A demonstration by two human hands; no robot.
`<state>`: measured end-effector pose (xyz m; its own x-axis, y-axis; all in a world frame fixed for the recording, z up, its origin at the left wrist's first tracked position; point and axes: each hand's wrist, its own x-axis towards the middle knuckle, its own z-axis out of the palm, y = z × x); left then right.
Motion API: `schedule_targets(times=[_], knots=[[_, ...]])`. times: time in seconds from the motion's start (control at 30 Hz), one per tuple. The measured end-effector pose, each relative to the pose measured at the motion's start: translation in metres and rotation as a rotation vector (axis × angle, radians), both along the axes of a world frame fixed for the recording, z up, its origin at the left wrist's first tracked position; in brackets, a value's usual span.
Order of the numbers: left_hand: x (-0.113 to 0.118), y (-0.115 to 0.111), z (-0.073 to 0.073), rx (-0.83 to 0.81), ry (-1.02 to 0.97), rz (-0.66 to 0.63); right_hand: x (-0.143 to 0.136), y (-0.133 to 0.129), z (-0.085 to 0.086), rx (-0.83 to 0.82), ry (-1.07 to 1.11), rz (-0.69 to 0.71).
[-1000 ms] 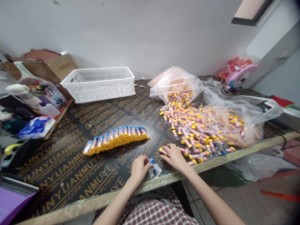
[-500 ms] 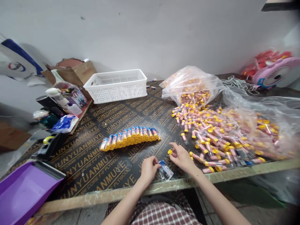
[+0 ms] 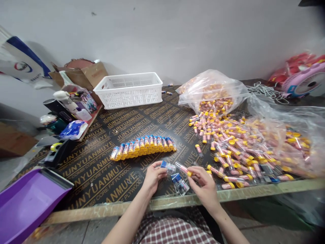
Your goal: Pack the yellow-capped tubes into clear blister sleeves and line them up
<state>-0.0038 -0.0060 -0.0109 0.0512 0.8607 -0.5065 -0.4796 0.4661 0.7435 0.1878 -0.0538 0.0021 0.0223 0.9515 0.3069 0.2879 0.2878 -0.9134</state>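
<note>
Between its fingertips my left hand point(image 3: 154, 177) pinches a small clear plastic sleeve with a blue end point(image 3: 169, 166). My right hand point(image 3: 203, 183) grips a clear tube with a yellow cap and pink contents point(image 3: 183, 168), its clear end pointing at the sleeve; the two lie close together. Below them, several more blue-and-clear sleeves point(image 3: 180, 184) rest in a small pile on the table. Beyond my left hand stands a neat stack of tubes with blue wraps and yellow caps point(image 3: 143, 146). To the right spreads a heap of unwrapped yellow-capped tubes point(image 3: 228, 145).
A white plastic basket point(image 3: 129, 98) stands at the back, beside a clear bag of tubes point(image 3: 213, 91). A tape dispenser point(image 3: 57, 150) and purple dustpan point(image 3: 27, 200) are at left. A pink fan point(image 3: 303, 81) and coiled cable point(image 3: 266, 91) sit at back right.
My left hand has lifted a sleeve off the small pile and moved up and left. The right hand has brought its tube in toward the sleeve.
</note>
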Motion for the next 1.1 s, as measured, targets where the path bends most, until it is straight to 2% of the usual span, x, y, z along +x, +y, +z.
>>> schedule_targets(times=[0.33,0.5,0.6,0.8,0.93,1.1], knots=[[-0.004,0.003,-0.003,-0.05,-0.032,0.146,-0.014,-0.013,-0.006,0.099,-0.094,-0.099],[-0.005,0.003,-0.003,-0.047,-0.011,0.164,-0.016,-0.014,-0.005,0.134,-0.169,-0.097],[-0.003,0.001,-0.003,-0.007,0.016,0.159,-0.018,-0.014,-0.004,0.134,-0.185,-0.04],[0.008,-0.008,0.008,0.123,-0.02,0.051,-0.024,-0.016,-0.008,0.065,-0.152,0.11],[0.009,-0.012,0.018,0.121,-0.057,-0.032,-0.026,-0.014,-0.009,0.035,-0.047,0.193],[0.004,-0.013,0.02,0.106,-0.078,-0.141,-0.021,-0.007,-0.004,0.088,-0.082,0.315]])
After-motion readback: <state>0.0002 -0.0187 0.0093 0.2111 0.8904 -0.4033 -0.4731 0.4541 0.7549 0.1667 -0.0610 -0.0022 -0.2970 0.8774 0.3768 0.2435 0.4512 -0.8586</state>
